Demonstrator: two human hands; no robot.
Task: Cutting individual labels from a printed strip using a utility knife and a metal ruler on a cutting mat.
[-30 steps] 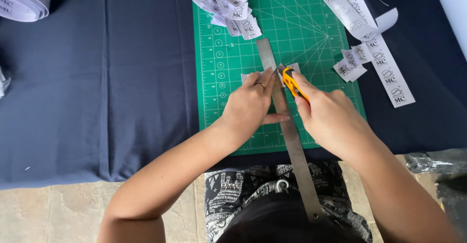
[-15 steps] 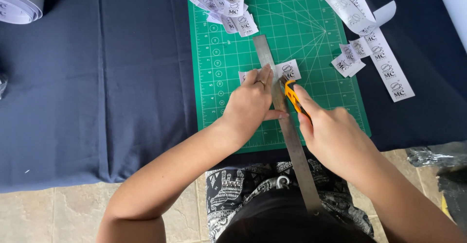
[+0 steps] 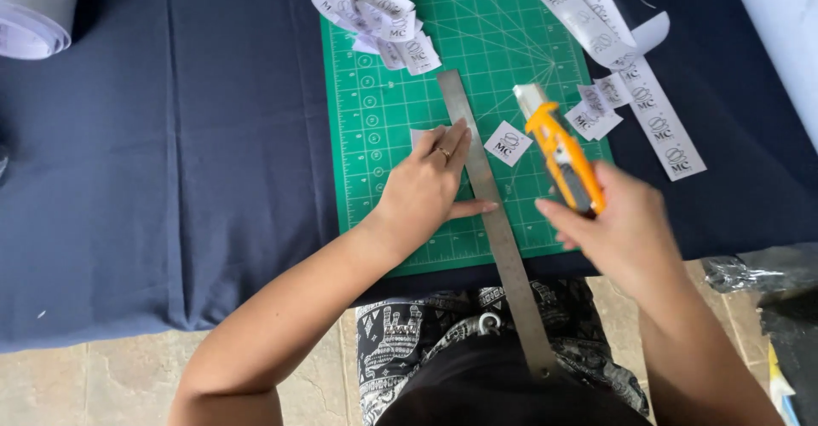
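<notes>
A: Where is the left hand (image 3: 423, 189)?

B: It lies flat, fingers spread, on the green cutting mat (image 3: 375, 136). The fingertips press the left edge of the long steel ruler (image 3: 494, 221), and the thumb reaches across it. A small white paper piece (image 3: 419, 136) peeks out from under the fingers. There is a ring on one finger.

A: And the ruler itself?

B: It runs slantwise from the middle of the mat down past the near edge of the table, its lower end hanging over the person's patterned clothing (image 3: 409, 341).

A: What does the right hand (image 3: 622, 230) hold?

B: An orange utility knife (image 3: 565, 158). The fingers are closed around its handle, and the blade end points up and away. The knife is lifted off the mat, to the right of the ruler and not touching it.

A: What lies near the blade?

B: One cut square label (image 3: 508, 143), white with a dark print, just right of the ruler. More small labels (image 3: 601, 111) sit further right, beside long printed strips (image 3: 648, 111) that cross from the mat onto the dark blue cloth (image 3: 170, 153).

A: Anything else?

B: A loose heap of cut labels (image 3: 379, 17) at the mat's top left, and a white paper roll (image 3: 34, 8) in the far left corner.
</notes>
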